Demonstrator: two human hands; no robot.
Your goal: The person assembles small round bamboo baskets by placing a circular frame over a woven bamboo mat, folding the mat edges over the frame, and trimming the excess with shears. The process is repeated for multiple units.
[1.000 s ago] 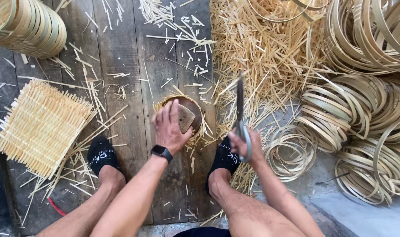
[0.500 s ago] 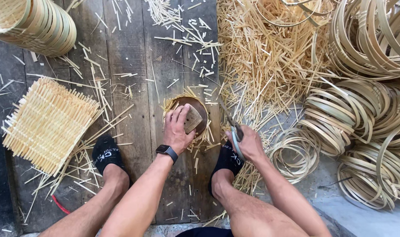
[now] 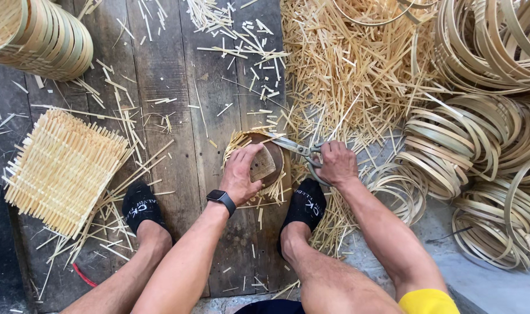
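**Head view: trimming the round woven piece**

Head camera looks down past bare legs and black socks. The left hand [image 3: 242, 172] presses a small wooden block [image 3: 263, 164] onto a round woven piece [image 3: 254, 166] on the plank floor [image 3: 166, 87]. The right hand [image 3: 336, 163] grips scissors [image 3: 300, 150], blades at the piece's far edge, so trimming seems underway; the next snip needs the protruding strip ends between the blades. A second ago the scissors pointed upright, away from the rim. Beyond lie bamboo offcuts [image 3: 346, 70] and hoops [image 3: 486, 46].
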